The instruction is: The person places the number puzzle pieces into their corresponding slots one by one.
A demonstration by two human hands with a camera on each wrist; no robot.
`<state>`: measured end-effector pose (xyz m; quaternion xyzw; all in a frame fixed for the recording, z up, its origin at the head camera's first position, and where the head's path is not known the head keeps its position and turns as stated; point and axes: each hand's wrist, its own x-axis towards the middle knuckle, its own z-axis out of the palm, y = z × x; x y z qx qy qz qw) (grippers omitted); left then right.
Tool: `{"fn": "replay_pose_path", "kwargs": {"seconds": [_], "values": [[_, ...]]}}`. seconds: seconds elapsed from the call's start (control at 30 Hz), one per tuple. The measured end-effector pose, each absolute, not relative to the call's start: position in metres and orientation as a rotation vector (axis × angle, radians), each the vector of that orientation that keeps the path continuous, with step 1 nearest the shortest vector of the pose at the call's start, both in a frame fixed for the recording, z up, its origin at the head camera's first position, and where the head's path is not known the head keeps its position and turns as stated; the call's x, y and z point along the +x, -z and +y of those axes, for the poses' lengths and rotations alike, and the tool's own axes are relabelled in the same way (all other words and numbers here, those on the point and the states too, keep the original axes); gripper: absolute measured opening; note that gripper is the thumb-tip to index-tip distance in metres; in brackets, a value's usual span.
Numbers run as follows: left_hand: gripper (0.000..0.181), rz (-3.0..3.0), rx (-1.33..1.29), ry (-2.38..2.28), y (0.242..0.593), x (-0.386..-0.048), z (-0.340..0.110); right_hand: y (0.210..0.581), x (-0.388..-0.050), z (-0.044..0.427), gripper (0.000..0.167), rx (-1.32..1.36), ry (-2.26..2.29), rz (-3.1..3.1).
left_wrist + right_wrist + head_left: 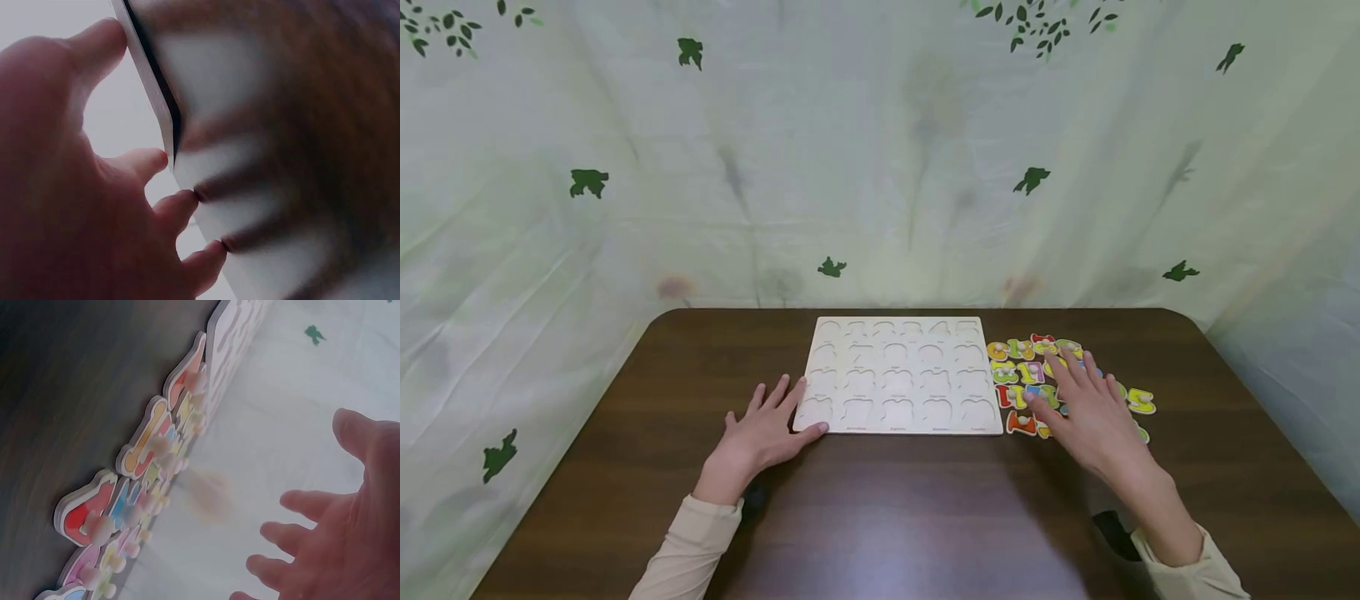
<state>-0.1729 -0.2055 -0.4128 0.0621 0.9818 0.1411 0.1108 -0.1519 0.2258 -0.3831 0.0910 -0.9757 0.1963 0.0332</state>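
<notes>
A: Your left hand first. Status?

B: Your left hand (767, 429) is at the near-left corner of the white board (897, 377). Fingers fanned wide, only lightly bent, no grip on anything. Thumb rests on the board's near edge, index fingertip at its left edge. Left wrist view: two more of your fingertips meet their own reflections on the tabletop (715, 350), so those are touching down.

A: And your right?

B: Your right hand (1093, 412) is over the number pieces (1032, 372), fingers and thumb spread, nothing in its grasp. Right wrist view puts your fingers apart from the pieces seen there. The ones directly under your palm are hidden in the head view, so can't count them for you.

A: Where's everything sitting relative to you?

B: Board lies flat toward the far side of the table, long side facing you. Four rows of shaped outlines, captions too small to read. Pieces are bunched just right of it, many colours, some overlapping. A red-orange piece (1021, 423) is at the near-left of the bunch; a yellow piece (1141, 401) is out at the right. Knobs (100, 528) stick up from them.

A: Behind that?

B: Pale cloth (880, 167) with dark green bird shapes. Your cuffs are cream.
</notes>
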Motion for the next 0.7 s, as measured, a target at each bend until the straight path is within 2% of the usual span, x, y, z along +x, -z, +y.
{"fn": "replay_pose_path", "kwargs": {"seconds": [0.4, 0.7], "values": [[0.086, 2.880, 0.193, -0.405, 0.413, -0.173, -0.206, 0.380, -0.154, 0.241, 0.081, 0.315, -0.620, -2.996], [0.085, 2.878, 0.200, -0.406, 0.412, -0.171, -0.208, 0.378, -0.161, 0.258, 0.073, 0.427, -0.697, -2.880]]}}
